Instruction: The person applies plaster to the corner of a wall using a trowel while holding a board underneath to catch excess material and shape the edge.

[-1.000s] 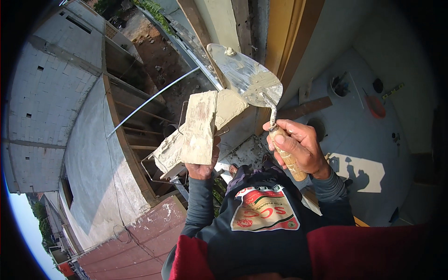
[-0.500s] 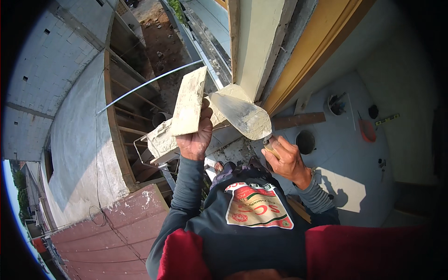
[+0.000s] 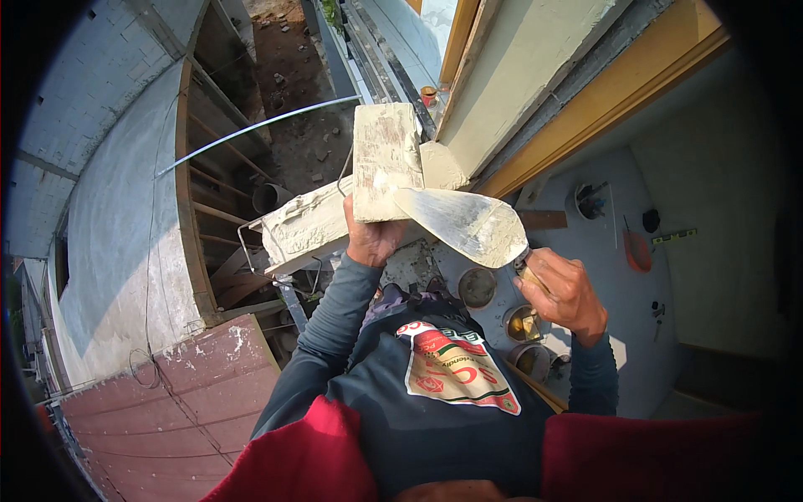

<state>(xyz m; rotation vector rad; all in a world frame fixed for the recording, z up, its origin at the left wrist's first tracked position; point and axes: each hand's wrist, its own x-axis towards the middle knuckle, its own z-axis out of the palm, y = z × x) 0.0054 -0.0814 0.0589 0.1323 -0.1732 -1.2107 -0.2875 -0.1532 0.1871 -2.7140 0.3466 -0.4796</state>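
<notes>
So there's a big grey wall [image 3: 125, 251], well off to the left of the fingers on the left hand [image 3: 374, 241]. The pale floor [image 3: 598, 251] spreads out to the right, past the fingers on the right hand [image 3: 569, 293]. A ledge [image 3: 305, 226] smeared with pale paste sticks out left of the left fingers, and a bucket [image 3: 478, 305] sits on the floor left of the right ones. Left fingers are gripping the board [image 3: 386, 155] by its lower end, mostly hidden behind it. Right fingers are wrapped round the trowel [image 3: 468, 226] handle, its blade pointing left, tip overlapping the board's lower corner; can't tell if they touch.
</notes>
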